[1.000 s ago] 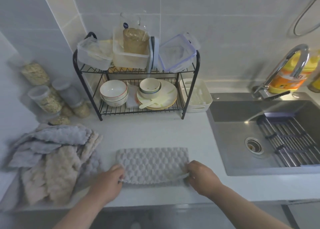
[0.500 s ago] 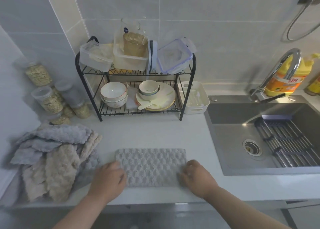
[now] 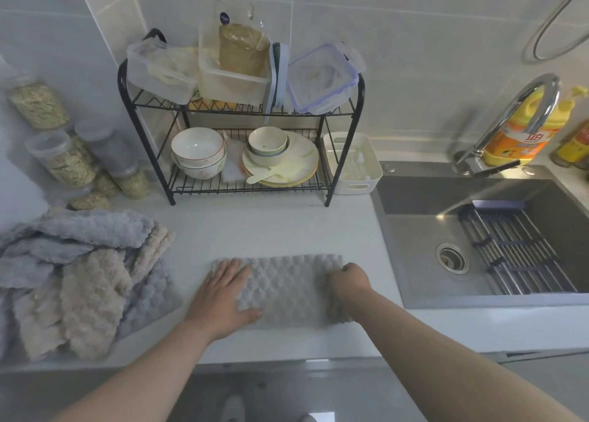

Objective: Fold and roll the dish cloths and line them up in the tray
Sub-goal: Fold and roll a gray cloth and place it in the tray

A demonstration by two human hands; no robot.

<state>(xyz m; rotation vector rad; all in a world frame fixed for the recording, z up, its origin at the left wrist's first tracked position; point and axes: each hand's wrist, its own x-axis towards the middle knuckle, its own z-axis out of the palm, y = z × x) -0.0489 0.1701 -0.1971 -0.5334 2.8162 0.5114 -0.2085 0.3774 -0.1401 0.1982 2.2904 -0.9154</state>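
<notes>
Near the front edge of the counter (image 3: 280, 227), about midway along, the folded grey cloth (image 3: 287, 289). On its left end the left hand (image 3: 223, 294), grip apart, fingers straight and pressing flat. On its right end the right hand (image 3: 349, 283), grip seemingly clamped round the bunched edge, likely to start the roll.

Risk of a slack, crooked roll if turned from one corner only. Risk of dragging the whole fold toward the front edge, given a smooth counter and plush fabric. Could spring open on the way to the white tray (image 3: 369, 154) at the back edge beside the dish rack (image 3: 204, 187).

At the left front corner, a loose pile of cloths (image 3: 86, 281). To the right, a steel sink (image 3: 414, 230); tiled wall behind.
</notes>
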